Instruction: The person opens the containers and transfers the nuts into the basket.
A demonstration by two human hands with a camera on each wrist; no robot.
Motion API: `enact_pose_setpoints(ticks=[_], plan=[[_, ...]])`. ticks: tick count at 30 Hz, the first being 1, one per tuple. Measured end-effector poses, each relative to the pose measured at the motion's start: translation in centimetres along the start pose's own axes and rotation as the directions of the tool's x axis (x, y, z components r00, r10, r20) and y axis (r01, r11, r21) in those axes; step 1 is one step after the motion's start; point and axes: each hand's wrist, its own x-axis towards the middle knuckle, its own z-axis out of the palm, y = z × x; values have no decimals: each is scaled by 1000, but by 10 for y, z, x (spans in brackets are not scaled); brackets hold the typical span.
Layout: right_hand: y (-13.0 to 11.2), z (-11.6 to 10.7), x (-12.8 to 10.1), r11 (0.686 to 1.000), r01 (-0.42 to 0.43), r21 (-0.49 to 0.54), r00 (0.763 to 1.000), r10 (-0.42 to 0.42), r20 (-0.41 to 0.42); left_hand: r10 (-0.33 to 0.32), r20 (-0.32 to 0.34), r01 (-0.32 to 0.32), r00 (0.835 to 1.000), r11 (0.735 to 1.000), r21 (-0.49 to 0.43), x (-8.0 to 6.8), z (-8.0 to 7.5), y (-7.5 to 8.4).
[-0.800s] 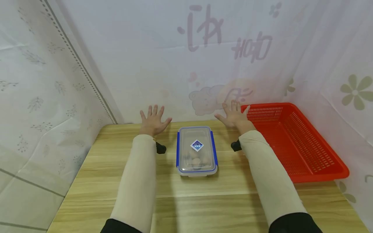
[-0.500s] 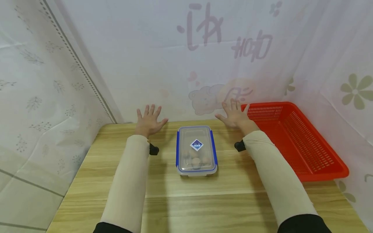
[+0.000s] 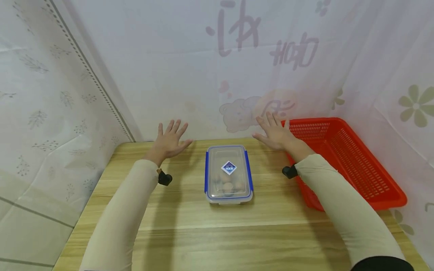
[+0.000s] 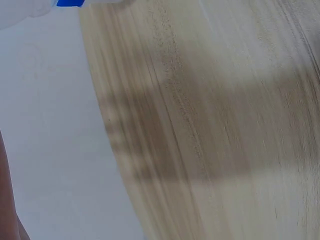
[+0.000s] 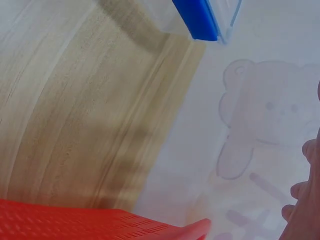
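Our left hand hovered with spread, empty fingers near the wooden counter's far edge; the clear rectangular blue-clipped plastic box sat mid-counter; our right hand, equally splayed, hovered beside the red perforated plastic basket. A careless sweep could knock either.

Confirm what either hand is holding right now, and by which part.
Nothing is held. The left hand and right hand are both spread open above the table, either side of the closed container, touching nothing.

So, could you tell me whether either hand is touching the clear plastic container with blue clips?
No, the left hand and right hand are spread open either side of the clear plastic container, apart from it.
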Motion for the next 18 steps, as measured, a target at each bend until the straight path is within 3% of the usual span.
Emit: enact_pose_setpoints(ticks=[10,18], plan=[[-6,-2,-20,995,100,7,995,-99,-31,61,11,-60,998,997,-52,-13,1,2],[-10,3,-33,988,154,7,988,-154,-14,67,1,-67,998,993,-94,-24,10,6]])
